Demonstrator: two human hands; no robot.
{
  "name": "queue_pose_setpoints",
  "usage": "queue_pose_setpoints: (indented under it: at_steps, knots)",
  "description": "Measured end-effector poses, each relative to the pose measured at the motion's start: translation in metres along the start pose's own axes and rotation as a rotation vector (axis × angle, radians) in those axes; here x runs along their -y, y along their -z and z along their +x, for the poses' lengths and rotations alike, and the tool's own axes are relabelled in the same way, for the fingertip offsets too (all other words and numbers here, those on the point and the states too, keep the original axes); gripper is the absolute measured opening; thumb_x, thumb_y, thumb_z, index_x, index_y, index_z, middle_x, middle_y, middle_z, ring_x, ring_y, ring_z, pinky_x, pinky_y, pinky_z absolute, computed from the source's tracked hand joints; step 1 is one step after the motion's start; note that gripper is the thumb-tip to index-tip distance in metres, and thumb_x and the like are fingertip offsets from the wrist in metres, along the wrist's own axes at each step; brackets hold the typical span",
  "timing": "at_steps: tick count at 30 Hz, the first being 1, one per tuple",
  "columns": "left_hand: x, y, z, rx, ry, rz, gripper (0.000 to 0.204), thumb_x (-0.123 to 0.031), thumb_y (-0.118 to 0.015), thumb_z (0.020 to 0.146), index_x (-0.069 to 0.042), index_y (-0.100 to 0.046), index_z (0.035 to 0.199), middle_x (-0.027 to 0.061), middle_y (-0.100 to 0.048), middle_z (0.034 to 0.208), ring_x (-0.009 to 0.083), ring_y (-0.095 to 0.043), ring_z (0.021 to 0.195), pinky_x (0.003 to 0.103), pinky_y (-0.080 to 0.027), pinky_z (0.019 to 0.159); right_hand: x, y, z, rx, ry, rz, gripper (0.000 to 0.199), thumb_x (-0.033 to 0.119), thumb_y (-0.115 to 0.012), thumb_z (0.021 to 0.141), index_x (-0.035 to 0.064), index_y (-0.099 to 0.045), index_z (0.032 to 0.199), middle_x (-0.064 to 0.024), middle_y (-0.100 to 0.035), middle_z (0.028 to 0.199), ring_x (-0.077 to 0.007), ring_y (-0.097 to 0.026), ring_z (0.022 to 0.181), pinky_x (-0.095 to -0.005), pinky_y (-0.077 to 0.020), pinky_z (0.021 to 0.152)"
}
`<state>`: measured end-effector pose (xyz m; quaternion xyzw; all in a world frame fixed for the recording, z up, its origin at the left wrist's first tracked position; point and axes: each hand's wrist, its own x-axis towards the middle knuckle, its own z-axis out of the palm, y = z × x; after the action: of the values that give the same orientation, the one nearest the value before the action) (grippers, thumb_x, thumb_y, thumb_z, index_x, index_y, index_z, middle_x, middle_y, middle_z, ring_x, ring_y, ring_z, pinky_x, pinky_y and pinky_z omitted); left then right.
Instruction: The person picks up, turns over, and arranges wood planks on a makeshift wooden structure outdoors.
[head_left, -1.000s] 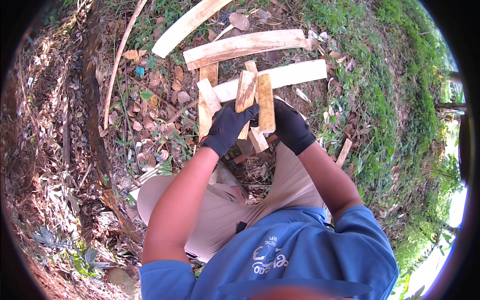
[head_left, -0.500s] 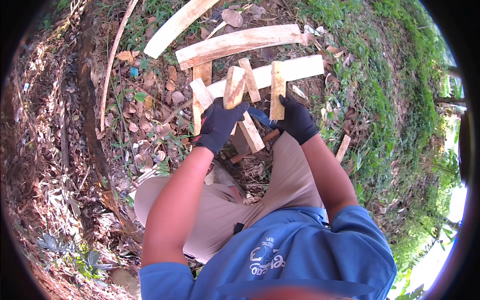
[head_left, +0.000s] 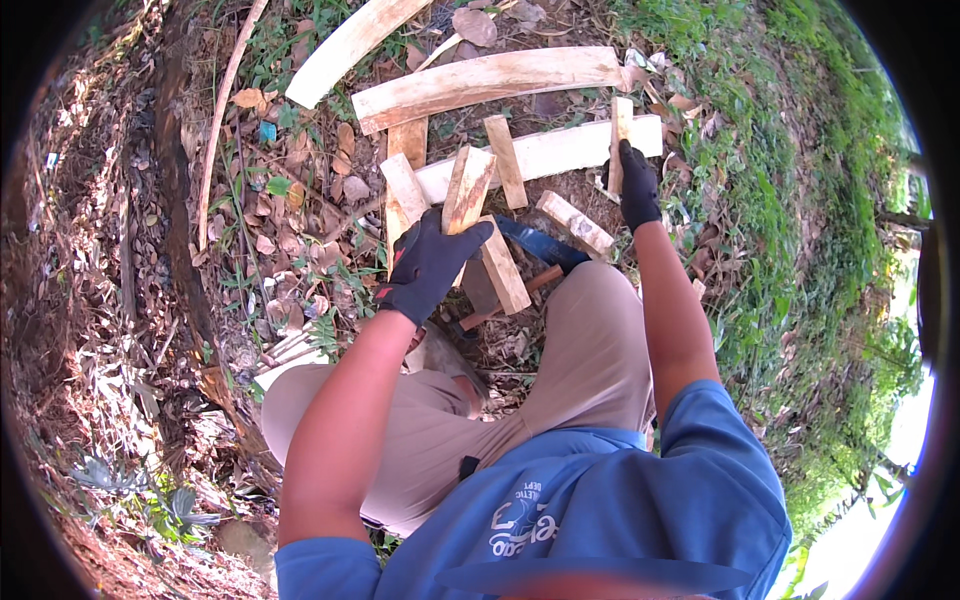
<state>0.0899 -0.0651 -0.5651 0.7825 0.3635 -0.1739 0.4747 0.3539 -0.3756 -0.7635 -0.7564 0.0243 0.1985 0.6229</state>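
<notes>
Both my hands wear black gloves. My left hand (head_left: 436, 258) is closed round the lower end of a short wooden block (head_left: 468, 188), which points away from me. Off to the right, my right hand (head_left: 638, 188) grips a second, narrower wood piece (head_left: 619, 135) near the right end of a long pale board (head_left: 560, 150). Another short block (head_left: 505, 265) lies just right of my left hand. A loose block (head_left: 576, 224) rests between my two hands, beside a dark blue blade (head_left: 540, 243). A thin wood piece (head_left: 505, 160) leans across the long board.
Farther out lie a curved plank (head_left: 490, 85) and another pale plank (head_left: 355, 48). A hammer-like tool with a brown handle (head_left: 535, 285) is by my knee. Dry leaves and twigs cover the left ground; grass (head_left: 790, 200) grows on the right.
My right hand has moved right and away from my left, holding a wood piece. A loose block now shows on the ground where that hand was. The left hand has barely shifted.
</notes>
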Motion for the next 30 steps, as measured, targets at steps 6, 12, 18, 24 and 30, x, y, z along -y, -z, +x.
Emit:
queue_pose_setpoints:
  at_steps: [6, 12, 18, 24, 30]
  knots:
    - [-0.003, -0.002, 0.005, 0.027, 0.044, 0.012, 0.089, -0.067, -0.085, 0.09, 0.003, -0.072, 0.145, 0.0216, -0.082, 0.131, 0.0349, -0.079, 0.121, 0.046, -0.06, 0.107, 0.012, -0.017, 0.022, -0.298, 0.144, -0.826, 0.05, 0.046, -0.066, 0.111, 0.0095, -0.079, 0.142, -0.0252, -0.076, 0.143, -0.0455, -0.072, 0.131, -0.0554, -0.0557, 0.113]
    - [-0.008, -0.001, 0.008, 0.055, 0.032, -0.031, 0.082, -0.065, -0.086, 0.091, 0.001, -0.076, 0.138, 0.0162, -0.086, 0.115, 0.0293, -0.082, 0.108, 0.043, -0.062, 0.098, 0.01, -0.021, 0.018, -0.335, 0.084, -0.781, 0.046, 0.046, -0.073, 0.107, 0.0135, -0.084, 0.139, -0.0178, -0.085, 0.128, -0.0395, -0.08, 0.117, -0.0498, -0.06, 0.106]
    - [-0.02, 0.001, 0.001, 0.04, 0.025, -0.001, 0.074, -0.06, -0.088, 0.092, -0.001, -0.077, 0.135, 0.0101, -0.086, 0.104, 0.0219, -0.082, 0.099, 0.039, -0.062, 0.092, 0.001, -0.012, 0.014, -0.39, 0.047, -0.824, 0.057, 0.05, -0.08, 0.103, 0.0122, -0.08, 0.146, -0.0177, -0.083, 0.136, -0.0371, -0.08, 0.121, -0.049, -0.0602, 0.107]
    - [-0.024, 0.0, -0.004, 0.088, 0.011, -0.07, 0.078, -0.062, -0.088, 0.092, 0.0, -0.075, 0.138, 0.0113, -0.086, 0.107, 0.0233, -0.082, 0.101, 0.04, -0.062, 0.093, 0.009, -0.012, 0.009, -0.369, 0.037, -0.904, 0.069, 0.052, -0.085, 0.098, 0.0118, -0.075, 0.153, -0.0174, -0.08, 0.142, -0.0374, -0.076, 0.129, -0.05, -0.0588, 0.111]
    - [-0.016, -0.001, -0.001, 0.094, 0.011, 0.009, 0.085, -0.062, -0.088, 0.091, 0.007, -0.074, 0.138, 0.0223, -0.082, 0.123, 0.032, -0.079, 0.115, 0.044, -0.059, 0.103, 0.015, -0.008, 0.011, -0.257, 0.302, -1.208, 0.048, 0.036, -0.082, 0.098, 0.0142, -0.078, 0.141, -0.0167, -0.081, 0.133, -0.0393, -0.076, 0.126, -0.0531, -0.0588, 0.11]
